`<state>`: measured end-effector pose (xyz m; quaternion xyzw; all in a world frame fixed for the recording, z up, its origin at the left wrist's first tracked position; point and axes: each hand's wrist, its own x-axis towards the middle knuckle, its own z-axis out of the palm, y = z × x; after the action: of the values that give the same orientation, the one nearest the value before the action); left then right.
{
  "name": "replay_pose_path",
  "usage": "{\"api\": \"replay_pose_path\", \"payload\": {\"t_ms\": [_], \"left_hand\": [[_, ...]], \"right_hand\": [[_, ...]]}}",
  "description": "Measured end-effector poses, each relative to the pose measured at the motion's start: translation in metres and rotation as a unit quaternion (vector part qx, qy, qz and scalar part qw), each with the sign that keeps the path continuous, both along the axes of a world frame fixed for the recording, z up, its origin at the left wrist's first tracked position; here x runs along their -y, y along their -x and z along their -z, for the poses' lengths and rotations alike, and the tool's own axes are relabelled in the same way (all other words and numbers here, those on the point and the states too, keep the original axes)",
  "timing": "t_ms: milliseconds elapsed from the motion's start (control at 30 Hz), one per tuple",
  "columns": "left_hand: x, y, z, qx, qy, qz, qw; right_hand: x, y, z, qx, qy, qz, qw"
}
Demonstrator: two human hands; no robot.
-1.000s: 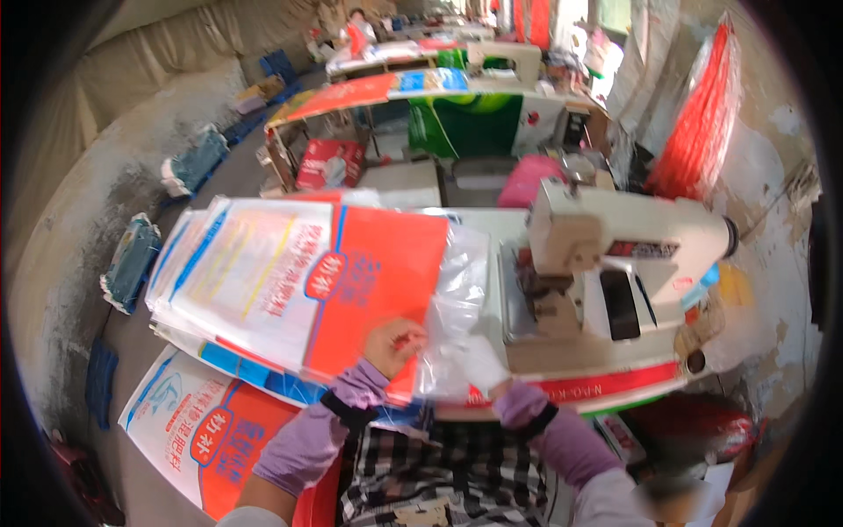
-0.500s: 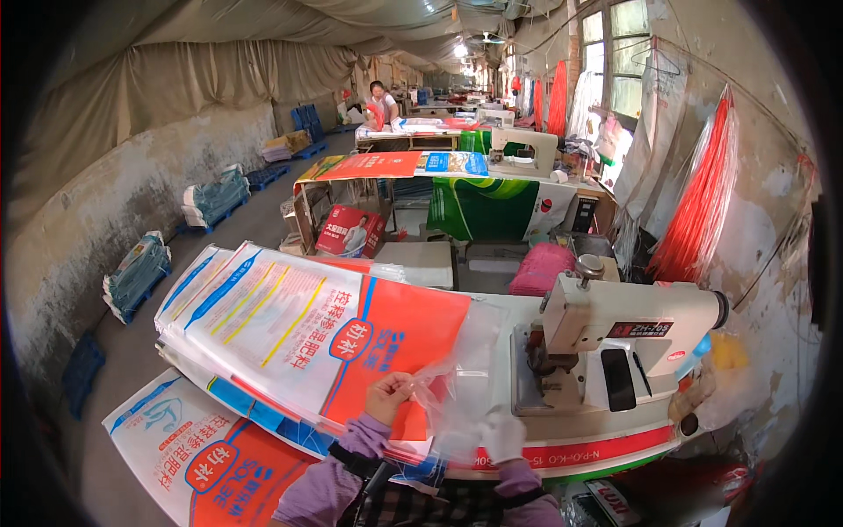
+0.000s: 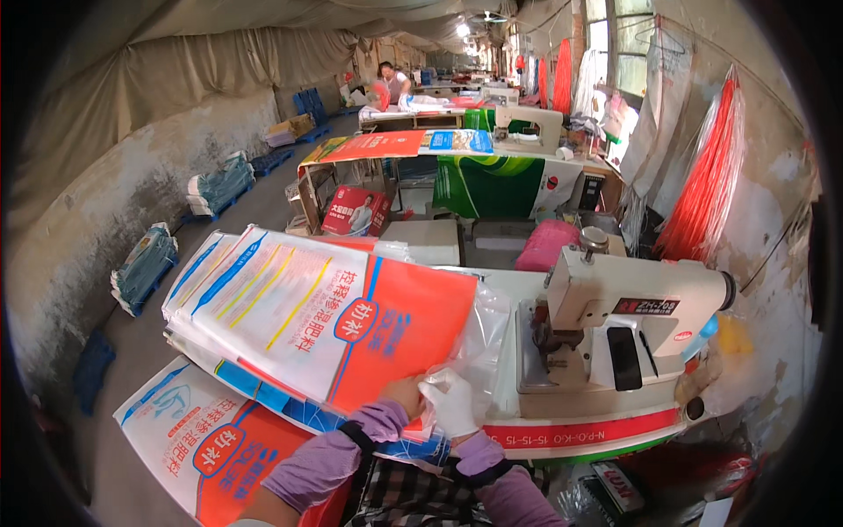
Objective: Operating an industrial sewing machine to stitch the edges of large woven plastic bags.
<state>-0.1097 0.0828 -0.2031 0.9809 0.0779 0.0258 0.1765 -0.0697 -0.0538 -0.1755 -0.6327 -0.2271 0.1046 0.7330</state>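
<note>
A stack of printed white and orange woven bags lies across the table in front of me. Clear plastic liner sticks out of the top bag's right end, crumpled over the table. At the bag's near right corner my bare left hand is closed on the liner, its fingertips partly hidden. Right beside it is my right hand in a white glove, fingers bent together on the same plastic. A second pile, with an orange and white bag on top, lies lower at the left.
To the right stands a white sewing machine with a black phone and a pen on its bed. Red strings hang on the right wall. Beyond are more machine tables, a pink bundle and a person.
My right gloved hand has moved left and up to meet my left hand at the liner. My left hand has shifted slightly right. The whole view has shifted a little.
</note>
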Motion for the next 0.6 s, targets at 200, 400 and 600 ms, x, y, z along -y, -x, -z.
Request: {"api": "replay_pose_path", "payload": {"t_ms": [200, 400, 600], "left_hand": [[-0.041, 0.022, -0.039, 0.120, 0.217, -0.006, 0.969], [-0.036, 0.015, -0.064, -0.022, 0.534, -0.096, 0.839], [-0.034, 0.018, -0.066, -0.025, 0.454, -0.051, 0.889]], "right_hand": [[0.006, 0.021, 0.013, 0.075, 0.022, -0.136, 0.988], [0.025, 0.027, 0.001, 0.067, 0.030, -0.134, 0.988], [0.026, 0.030, -0.007, 0.171, 0.099, -0.114, 0.974]]}}
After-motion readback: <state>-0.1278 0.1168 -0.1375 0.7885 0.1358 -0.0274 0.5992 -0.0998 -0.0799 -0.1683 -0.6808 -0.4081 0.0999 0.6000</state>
